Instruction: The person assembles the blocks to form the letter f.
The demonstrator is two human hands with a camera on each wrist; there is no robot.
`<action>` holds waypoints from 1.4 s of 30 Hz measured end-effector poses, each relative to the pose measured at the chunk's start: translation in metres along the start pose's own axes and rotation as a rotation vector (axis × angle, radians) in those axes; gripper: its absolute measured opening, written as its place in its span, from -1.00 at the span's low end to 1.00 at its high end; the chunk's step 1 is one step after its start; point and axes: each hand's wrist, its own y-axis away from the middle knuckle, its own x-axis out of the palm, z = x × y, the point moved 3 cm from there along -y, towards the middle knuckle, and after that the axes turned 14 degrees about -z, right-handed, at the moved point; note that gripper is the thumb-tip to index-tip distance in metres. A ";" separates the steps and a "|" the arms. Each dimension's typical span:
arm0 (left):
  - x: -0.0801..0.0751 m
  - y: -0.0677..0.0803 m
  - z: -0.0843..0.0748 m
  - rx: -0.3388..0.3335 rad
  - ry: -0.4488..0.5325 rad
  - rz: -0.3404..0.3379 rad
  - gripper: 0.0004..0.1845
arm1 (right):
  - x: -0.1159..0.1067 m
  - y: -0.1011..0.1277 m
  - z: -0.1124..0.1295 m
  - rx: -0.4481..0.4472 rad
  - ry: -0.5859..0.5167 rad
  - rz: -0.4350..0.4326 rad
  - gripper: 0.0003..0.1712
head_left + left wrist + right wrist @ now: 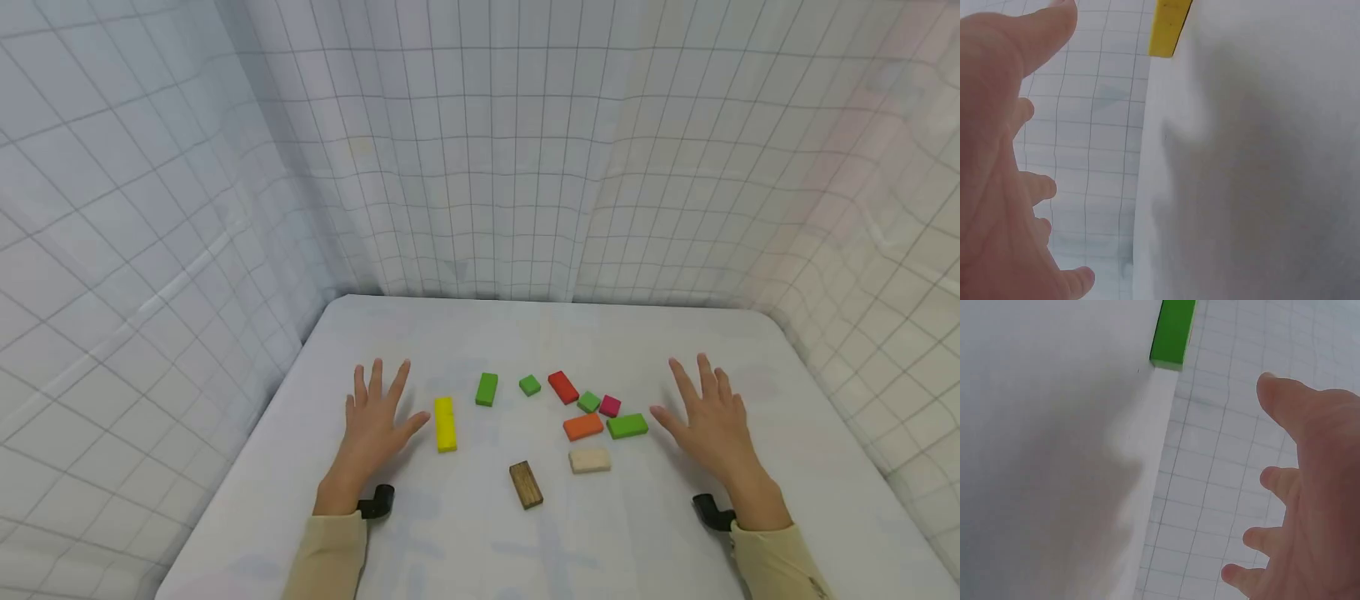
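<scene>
The left hand point(372, 429) hovers towards the left edge of the white worktop point(450, 550), the right hand point(712, 429) towards its right edge, both with fingers spread and released. Grid-patterned sheeting point(495, 167) rises beyond the far edge and along both sides. Between the hands lie two green oblongs point(627, 426), one near the right hand; two small green blocks point(529, 385); single red point(563, 387), orange point(582, 427), pink point(610, 406), cream point(589, 460) and brown point(526, 485) blocks; and a yellow strip point(445, 425) just beside the left hand, one piece or two, I cannot tell.
</scene>
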 end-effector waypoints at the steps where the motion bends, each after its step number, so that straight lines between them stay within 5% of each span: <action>1: 0.001 0.000 -0.002 0.009 0.014 0.001 -0.01 | 0.001 -0.001 0.003 -0.008 -0.012 0.000 0.03; 13: 0.021 -0.003 -0.050 0.175 0.202 0.000 -0.10 | 0.014 -0.001 0.051 -0.035 -0.274 0.092 0.02; 23: 0.022 0.019 -0.096 0.174 0.405 0.160 -0.14 | 0.021 0.013 0.093 -0.050 -0.497 0.182 -0.11; 31: 0.022 0.038 -0.115 0.065 0.425 0.308 -0.11 | 0.029 0.023 0.122 -0.123 -0.547 0.248 -0.10; 42: 0.034 0.051 -0.125 0.123 0.338 0.345 -0.13 | 0.040 0.033 0.154 -0.193 -0.505 0.375 -0.07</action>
